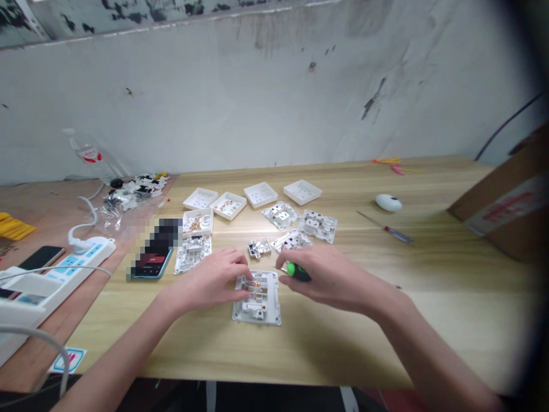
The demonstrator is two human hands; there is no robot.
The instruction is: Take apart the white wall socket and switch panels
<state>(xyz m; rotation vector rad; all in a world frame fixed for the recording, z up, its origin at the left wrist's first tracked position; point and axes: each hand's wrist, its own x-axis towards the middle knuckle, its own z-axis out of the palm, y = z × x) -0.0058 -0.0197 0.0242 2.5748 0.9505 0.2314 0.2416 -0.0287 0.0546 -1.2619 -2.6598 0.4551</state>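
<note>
A white socket plate (256,306) with brass-coloured metal parts lies on the wooden table in front of me. My left hand (218,278) rests at its upper left side, thumb and fingers touching the plate's inner parts. To the right of the plate, my right hand (319,274) grips a green and black screwdriver (298,271), its shaft pointing left over the table. A small white and metal module (259,248) sits just behind the plate. More white socket backs (317,225) lie behind my right hand, and another (193,254) lies beyond my left hand.
Square white trays (261,195) stand at the back, some holding small brass parts. A phone (154,254) and a power strip (81,264) are on the left. Farther right are a second screwdriver (397,233), a white mouse (388,202) and a cardboard box (506,200).
</note>
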